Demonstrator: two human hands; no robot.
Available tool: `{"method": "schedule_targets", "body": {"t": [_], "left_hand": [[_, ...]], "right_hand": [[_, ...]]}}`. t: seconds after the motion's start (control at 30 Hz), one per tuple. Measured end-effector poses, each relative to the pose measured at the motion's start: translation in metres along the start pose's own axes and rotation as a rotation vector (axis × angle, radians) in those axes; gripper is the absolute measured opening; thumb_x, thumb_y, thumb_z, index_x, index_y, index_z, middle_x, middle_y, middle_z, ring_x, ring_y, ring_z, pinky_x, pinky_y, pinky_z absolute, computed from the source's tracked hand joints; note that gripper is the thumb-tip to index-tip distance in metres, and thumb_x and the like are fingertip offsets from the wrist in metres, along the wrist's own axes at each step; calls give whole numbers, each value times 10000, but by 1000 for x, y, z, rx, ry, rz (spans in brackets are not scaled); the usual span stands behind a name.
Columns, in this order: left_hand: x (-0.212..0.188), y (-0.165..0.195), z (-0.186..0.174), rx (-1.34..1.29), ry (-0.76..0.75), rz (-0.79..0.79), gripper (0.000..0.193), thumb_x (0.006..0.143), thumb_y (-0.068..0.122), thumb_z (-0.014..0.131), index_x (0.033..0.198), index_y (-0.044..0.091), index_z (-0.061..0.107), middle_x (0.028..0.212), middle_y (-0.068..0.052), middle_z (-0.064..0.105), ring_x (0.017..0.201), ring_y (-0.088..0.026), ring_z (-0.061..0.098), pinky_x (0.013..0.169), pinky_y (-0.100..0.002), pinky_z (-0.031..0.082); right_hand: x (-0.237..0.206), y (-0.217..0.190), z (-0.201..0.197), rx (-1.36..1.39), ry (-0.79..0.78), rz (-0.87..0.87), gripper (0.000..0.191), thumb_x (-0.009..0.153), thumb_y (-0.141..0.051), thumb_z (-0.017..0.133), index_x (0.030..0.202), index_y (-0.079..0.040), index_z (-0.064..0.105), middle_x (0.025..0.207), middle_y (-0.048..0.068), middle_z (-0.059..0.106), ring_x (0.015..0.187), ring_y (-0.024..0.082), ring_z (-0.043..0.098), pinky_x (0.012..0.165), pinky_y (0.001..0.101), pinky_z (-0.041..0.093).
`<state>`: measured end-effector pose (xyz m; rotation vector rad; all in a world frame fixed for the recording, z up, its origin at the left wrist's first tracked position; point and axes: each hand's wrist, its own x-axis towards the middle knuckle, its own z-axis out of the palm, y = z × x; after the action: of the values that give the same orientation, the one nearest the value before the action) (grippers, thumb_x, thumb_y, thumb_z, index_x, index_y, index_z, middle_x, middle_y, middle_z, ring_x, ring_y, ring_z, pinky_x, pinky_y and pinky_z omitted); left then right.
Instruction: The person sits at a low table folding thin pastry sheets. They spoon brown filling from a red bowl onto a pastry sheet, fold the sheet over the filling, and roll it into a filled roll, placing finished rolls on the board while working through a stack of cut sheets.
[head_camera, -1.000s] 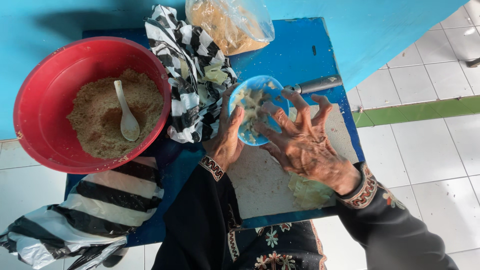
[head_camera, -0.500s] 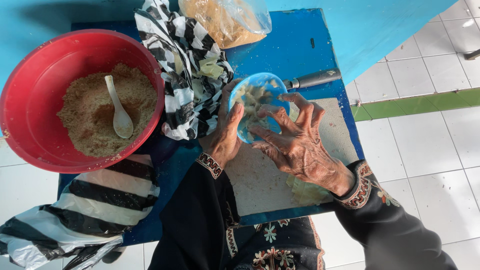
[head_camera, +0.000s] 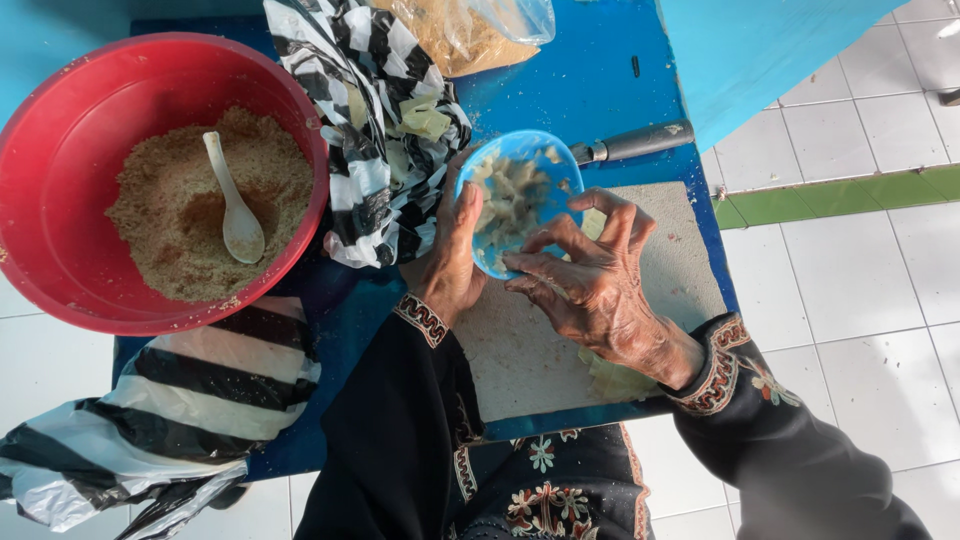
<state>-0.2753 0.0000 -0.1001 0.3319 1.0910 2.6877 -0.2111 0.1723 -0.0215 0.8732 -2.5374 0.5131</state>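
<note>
My left hand (head_camera: 450, 255) grips a small blue bowl (head_camera: 520, 195) by its left rim, tilted toward me above a pale cutting board (head_camera: 660, 260). Pale chopped pieces fill the bowl. My right hand (head_camera: 590, 280) rests against the bowl's lower rim, fingers curled and pinching at the pieces inside. More pale chopped pieces (head_camera: 615, 380) lie on the board under my right wrist. A knife (head_camera: 640, 140) with a dark handle lies on the blue table just beyond the bowl.
A big red basin (head_camera: 60, 250) at left holds brown crumbs and a white spoon (head_camera: 233, 205). Black-and-white striped plastic bags (head_camera: 370, 110) lie beside it and at lower left (head_camera: 150, 420). A clear bag of crumbs (head_camera: 470, 35) sits at the top. White floor tiles lie to the right.
The right hand's fingers have curled from spread over the bowl to pinching at its lower rim. The bowl stays in my left hand.
</note>
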Motion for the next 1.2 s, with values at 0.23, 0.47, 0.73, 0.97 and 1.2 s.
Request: {"method": "schedule_targets", "body": {"t": [0.23,0.47,0.73,0.97,1.2], "left_hand": [[2,-5,-3,60,29,-28,763,957,582,616,1530,170,328,1447,-125,471,1360,-275,512,1053,-449,541],[4,-8,-4,62,-10,-21,788,924,595,661,1499,158,347,1450,-130,473,1367,-256,501,1062,-451,539],[2,-4,-4,-28,-108,-31,746,970,551,660,1505,130,355,1412,-136,522,1324,-278,539,1075,-461,510],[0,-1,0,-42,-119,-68,691,988,531,627,1504,145,376,1441,-130,514,1357,-272,527,1099,-461,498],[-2,3,2,-77,-113,-106,659,1006,519,579,1522,166,372,1449,-123,514,1359,-278,532,1097,-476,499]], "right_hand": [[-6,-1,-7,-61,-3,-10,380,743,-333,896,1106,-268,800,1198,-75,606,1265,352,395,924,570,256],[0,8,-22,7,18,58,431,693,-480,896,1036,-257,760,1235,-22,580,1202,330,373,945,587,263],[8,9,-34,-299,-120,-143,512,822,-610,772,1181,-244,770,1389,41,512,1327,365,342,1022,629,249],[10,9,-42,-200,-103,-79,530,741,-688,757,1045,-255,777,1294,25,523,1279,372,354,994,638,240],[9,10,-45,-122,-155,-80,491,758,-611,805,1091,-252,767,1310,20,526,1281,364,362,1003,610,235]]}}
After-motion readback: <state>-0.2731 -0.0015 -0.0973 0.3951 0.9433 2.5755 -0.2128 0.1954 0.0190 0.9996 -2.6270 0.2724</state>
